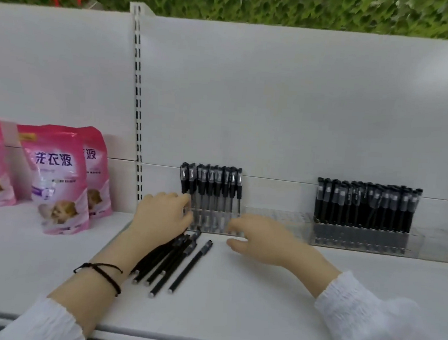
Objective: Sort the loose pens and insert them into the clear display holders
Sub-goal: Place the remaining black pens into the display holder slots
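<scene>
Two hands in white sleeves reach over a white shelf (pixel 260 307). A small fan of loose pens (pixel 175 262), all black, lies flat on it, partly under the left hand (pixel 160 213), so the sorting looks unfinished. The left hand's fingers curl against the left end of a clear holder (pixel 213 224); whether they grip it or a pen, I cannot tell. The right hand (pixel 261 244) hovers just beside the holder, fingers loosely curled, thumb apart, holding nothing. Behind, a row of pens (pixel 210 187) stands upright in the holder. An empty stretch (pixel 275 218) follows, then a fuller row (pixel 365 205) farther right. Pink pouches (pixel 56 178) stand at far left.
</scene>
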